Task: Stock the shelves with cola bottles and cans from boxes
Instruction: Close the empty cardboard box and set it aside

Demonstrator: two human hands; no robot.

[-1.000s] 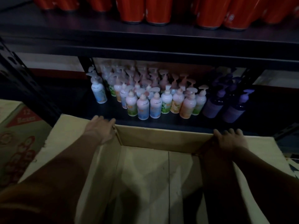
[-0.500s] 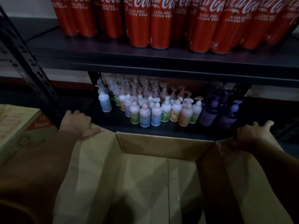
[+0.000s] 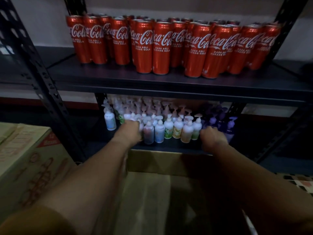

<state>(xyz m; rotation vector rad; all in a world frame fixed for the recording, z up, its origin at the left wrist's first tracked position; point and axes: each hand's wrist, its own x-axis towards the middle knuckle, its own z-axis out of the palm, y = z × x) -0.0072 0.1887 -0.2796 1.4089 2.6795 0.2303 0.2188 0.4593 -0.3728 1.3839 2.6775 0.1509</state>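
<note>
Upright, cola cans (image 3: 160, 48) crowd shelf (image 3: 169, 82); left hand (image 3: 130, 131), right hand (image 3: 212, 138) grip unclear.

The tall red aluminium cans (image 3: 160, 48) read "Coca-Cola" in white script, with "RASA ASLI KURANG GULA" beneath. The printed cardboard box (image 3: 30, 160) label is blurred.

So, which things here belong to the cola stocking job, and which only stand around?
Job:
- cola cans on the upper shelf
- open cardboard box, no contents seen
- left hand, right hand, both at the lower shelf

Just there:
- pump bottles
- purple bottles
- printed carton
</note>
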